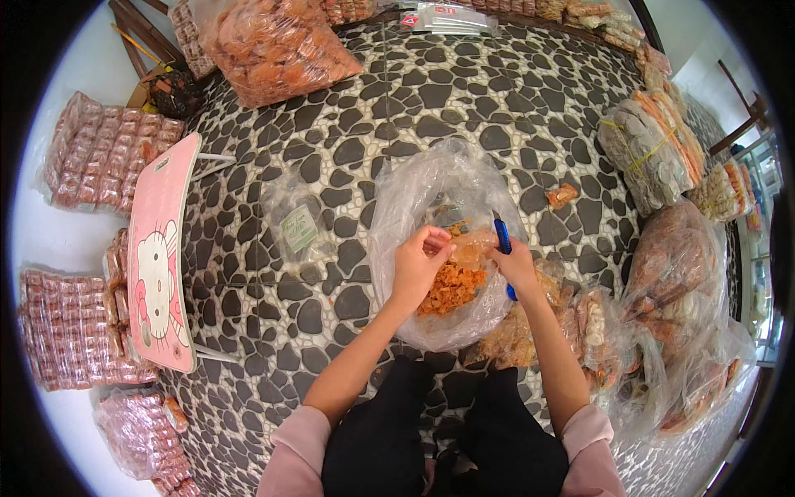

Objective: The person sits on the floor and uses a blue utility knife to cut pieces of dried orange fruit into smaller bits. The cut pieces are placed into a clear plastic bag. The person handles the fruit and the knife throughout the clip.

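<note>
A small clear plastic packet [471, 248] is stretched between my two hands, above a large open plastic bag [400, 192] on the floor. My left hand [419, 267] pinches the packet's left end between thumb and fingers. The right end is at the fingertips of my right hand [517, 264], which also grips a blue snap-off utility knife [502, 236]. The knife's tip points away from me. Inside the large bag lies a heap of broken orange crisps [456, 289], partly hidden by my left hand and the packet.
Filled snack packets [512, 332] lie close by my right arm, beside bulging bags [674, 267]. A flat labelled plastic bag [298, 227] is on the pebble-patterned floor at left. Beyond it, a pink folding table [163, 248] stands on its side. One orange piece [562, 196] lies at right.
</note>
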{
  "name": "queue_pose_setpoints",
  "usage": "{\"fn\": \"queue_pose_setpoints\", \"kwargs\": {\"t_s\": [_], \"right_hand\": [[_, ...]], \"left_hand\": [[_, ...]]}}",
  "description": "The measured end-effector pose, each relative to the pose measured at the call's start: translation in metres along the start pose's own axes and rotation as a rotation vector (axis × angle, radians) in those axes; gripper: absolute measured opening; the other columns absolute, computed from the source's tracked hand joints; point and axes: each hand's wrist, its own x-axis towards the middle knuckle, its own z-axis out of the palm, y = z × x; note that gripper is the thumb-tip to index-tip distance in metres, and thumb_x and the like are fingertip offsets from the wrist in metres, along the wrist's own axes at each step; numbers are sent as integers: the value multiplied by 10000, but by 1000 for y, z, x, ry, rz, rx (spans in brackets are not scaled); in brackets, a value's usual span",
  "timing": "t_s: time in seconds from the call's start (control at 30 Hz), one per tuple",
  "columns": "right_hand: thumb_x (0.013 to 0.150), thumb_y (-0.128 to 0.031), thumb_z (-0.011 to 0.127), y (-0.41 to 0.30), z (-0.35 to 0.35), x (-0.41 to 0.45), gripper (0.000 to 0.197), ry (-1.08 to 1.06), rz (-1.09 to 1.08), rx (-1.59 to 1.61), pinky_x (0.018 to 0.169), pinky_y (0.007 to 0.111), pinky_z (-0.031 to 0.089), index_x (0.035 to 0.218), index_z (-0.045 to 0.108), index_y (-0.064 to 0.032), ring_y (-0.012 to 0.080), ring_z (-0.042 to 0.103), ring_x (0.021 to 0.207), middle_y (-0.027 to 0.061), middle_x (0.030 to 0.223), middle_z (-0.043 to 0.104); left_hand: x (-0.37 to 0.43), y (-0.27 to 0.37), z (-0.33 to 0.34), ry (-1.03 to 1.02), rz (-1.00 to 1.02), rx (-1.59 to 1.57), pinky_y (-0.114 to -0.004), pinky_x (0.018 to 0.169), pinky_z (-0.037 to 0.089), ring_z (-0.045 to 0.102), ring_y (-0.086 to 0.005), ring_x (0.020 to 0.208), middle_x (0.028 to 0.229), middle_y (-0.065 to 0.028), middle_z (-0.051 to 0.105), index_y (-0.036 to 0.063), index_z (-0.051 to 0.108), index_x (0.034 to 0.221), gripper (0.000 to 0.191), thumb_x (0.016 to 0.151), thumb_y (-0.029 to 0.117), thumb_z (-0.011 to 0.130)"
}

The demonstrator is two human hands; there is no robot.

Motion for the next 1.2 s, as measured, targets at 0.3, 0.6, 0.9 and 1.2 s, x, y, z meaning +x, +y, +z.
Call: {"fn": "queue_pose_setpoints", "kwargs": {"t_s": [0.3,0.6,0.9,1.2], "right_hand": [[746,-148,625,5,-1,-2,170,88,-67,-226,550,319,433,819,602,3,175,554,581,116,647,587],[776,-164,622,-5,-110,-23,169,205,-64,-200,538,291,422,831,599,-6,167,526,537,93,636,577],[785,-154,588,67,-143,-73,185,-9,-111,-611,580,324,439,911,614,-22,247,575,589,147,686,608],[832,-201,567,53,-174,33,219,213,12,-395,620,397,472,961,599,-26,301,580,608,161,726,554]], "left_hand": [[10,6,3,229,35,-79,-254,607,470,593,-130,647,734,-57,617,24,572,869,143,762,67,655],[2,-8,30,-105,-81,13,-264,692,466,589,-145,774,816,-65,614,25,563,941,174,838,161,589],[-10,-33,116,-498,-177,342,-376,845,425,526,-285,997,1073,-180,521,-42,336,1287,750,678,215,690],[30,-34,139,-315,-124,39,-239,676,413,476,-115,741,879,-31,494,130,416,1294,579,748,89,606]]}}
